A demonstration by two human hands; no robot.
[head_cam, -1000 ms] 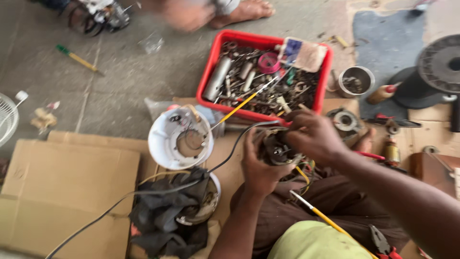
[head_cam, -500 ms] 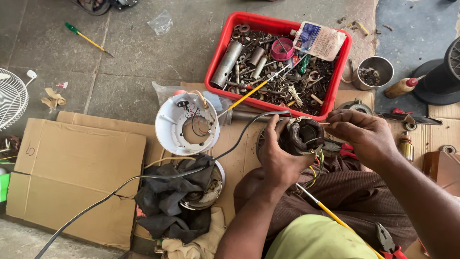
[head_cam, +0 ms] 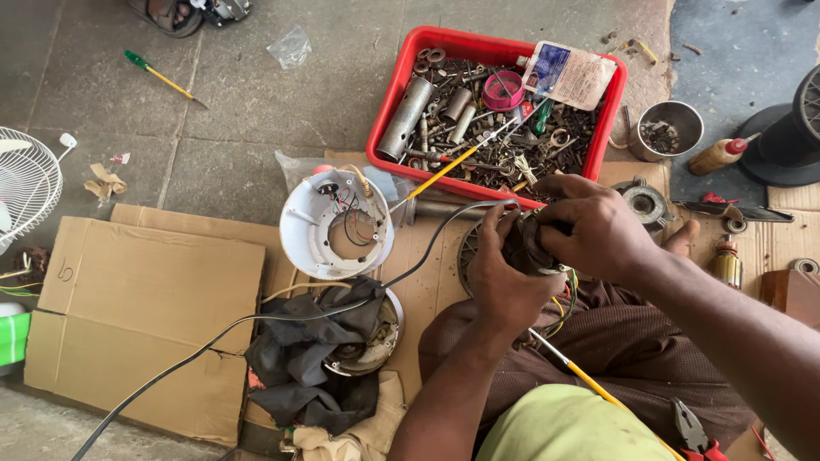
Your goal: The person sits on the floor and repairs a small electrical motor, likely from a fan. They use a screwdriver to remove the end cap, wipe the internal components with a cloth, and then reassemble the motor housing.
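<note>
Centre right of the frame, over the lap: small dark fan motor (head_cam: pixel 531 248) held between both hands – left hand (head_cam: pixel 504 277) cupping it from below-left, fingers wrapped round its side, right hand (head_cam: pixel 598 226) gripping from above, fingers curled over the top. Red tray (head_cam: pixel 389 128) of metal parts just above, white round housing (head_cam: pixel 335 224) to the left

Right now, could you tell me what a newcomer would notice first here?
Probably the red tray of metal parts at top centre. Just below it, the left hand and right hand grip a dark motor over the lap, and a white round housing lies to their left on cardboard.
</note>
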